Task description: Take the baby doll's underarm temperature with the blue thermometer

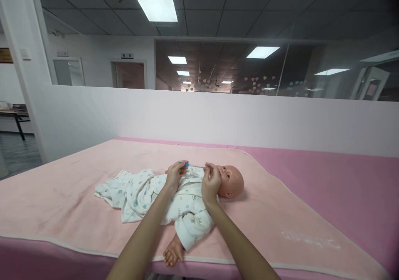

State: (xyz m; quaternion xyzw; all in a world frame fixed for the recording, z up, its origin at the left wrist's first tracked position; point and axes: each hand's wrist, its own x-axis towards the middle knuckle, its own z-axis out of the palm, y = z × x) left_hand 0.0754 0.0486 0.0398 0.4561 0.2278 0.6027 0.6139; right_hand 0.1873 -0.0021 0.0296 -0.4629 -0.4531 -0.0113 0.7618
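Note:
A baby doll (231,181) lies on its back in a white patterned outfit (190,196), its head to the right. Above its chest, a thin clear stick with a blue end (195,166) spans the gap between my hands. My left hand (177,174) pinches the blue end. At the other end, the fingers of my right hand (212,180) are closed on the stick, close to the doll's face and partly covering it. One doll hand (173,251) rests palm up near the front edge. The stick's exact kind is too small to make out.
A peach blanket (62,192) lies under the doll on a pink padded surface (343,184). Behind stands a low white wall (193,115) with a glass window above it. A dark-legged table (18,117) is at the far left.

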